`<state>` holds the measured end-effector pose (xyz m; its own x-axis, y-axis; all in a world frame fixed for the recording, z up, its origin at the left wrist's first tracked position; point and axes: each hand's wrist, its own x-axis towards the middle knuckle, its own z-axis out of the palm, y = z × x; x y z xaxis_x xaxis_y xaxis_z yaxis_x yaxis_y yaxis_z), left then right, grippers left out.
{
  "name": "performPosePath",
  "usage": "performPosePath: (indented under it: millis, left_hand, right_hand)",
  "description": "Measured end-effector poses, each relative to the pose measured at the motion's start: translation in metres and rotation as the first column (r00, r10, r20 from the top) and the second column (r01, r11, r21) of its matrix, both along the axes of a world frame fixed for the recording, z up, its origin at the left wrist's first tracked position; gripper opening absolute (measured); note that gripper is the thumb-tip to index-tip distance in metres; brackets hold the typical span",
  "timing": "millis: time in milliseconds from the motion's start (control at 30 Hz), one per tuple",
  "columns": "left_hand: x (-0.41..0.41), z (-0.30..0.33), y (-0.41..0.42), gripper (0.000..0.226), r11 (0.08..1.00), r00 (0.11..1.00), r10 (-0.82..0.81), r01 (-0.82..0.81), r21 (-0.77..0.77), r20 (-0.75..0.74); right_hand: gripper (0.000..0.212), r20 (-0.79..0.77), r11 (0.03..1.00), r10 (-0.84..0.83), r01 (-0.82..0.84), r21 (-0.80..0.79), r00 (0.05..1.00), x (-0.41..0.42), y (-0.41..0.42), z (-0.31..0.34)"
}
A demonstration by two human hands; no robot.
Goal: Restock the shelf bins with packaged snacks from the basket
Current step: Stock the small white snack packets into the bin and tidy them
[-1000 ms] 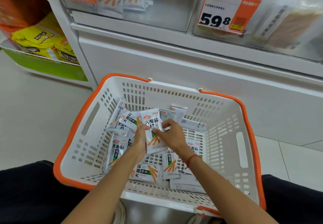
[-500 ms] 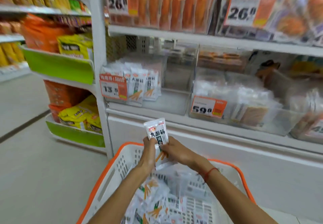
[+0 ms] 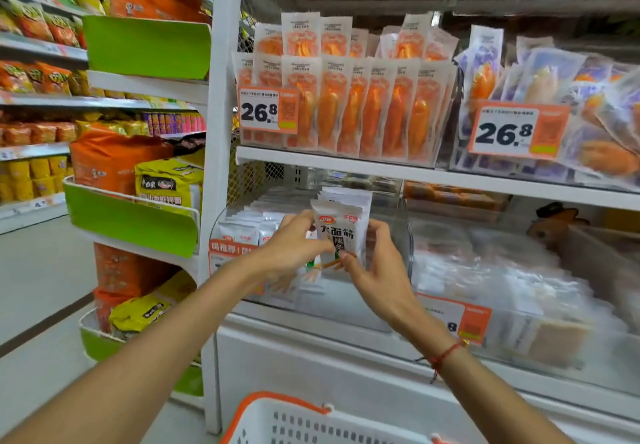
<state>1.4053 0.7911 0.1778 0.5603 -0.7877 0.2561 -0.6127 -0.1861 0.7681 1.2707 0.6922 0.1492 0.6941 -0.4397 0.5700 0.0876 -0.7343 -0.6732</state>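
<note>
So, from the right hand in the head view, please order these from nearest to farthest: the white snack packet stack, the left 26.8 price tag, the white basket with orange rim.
1. White snack packet stack: held by the right hand, at centre.
2. White basket with orange rim: below, at the bottom edge.
3. Left 26.8 price tag: up left, on the shelf above.

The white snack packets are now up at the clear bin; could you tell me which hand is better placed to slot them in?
Probably the right hand: it grips the stack of white snack packets beside the clear bin's open space. The left hand pinches their other edge, in front of packets already filed.
</note>
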Motion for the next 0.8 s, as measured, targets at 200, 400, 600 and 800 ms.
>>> performPosePath:
  millis: [200,400,600,800]
  left_hand:
    - [0.043,0.001,-0.026,0.049,0.908,0.851,0.107,-0.294,0.298,0.515]
    - [0.055,-0.016,-0.026,0.02,0.856,0.615,0.194,-0.487,0.175,0.764]
    - [0.071,-0.012,-0.018,0.046,0.85,0.695,0.271,-0.497,0.174,0.666]
    - [0.063,-0.013,-0.021,0.073,0.839,0.664,0.26,-0.515,0.176,0.701]
  right_hand:
    - [0.035,-0.117,0.997,-0.051,0.043,-0.07,0.992,0.041,-0.025,0.007]
    - [0.037,-0.328,0.989,-0.029,0.076,0.129,0.944,0.082,-0.046,-0.002]
    - [0.049,-0.506,0.953,0.087,0.076,0.293,0.858,0.13,-0.067,-0.021]
    - [0.051,-0.626,0.968,-0.071,0.204,0.143,0.776,0.126,-0.066,-0.024]
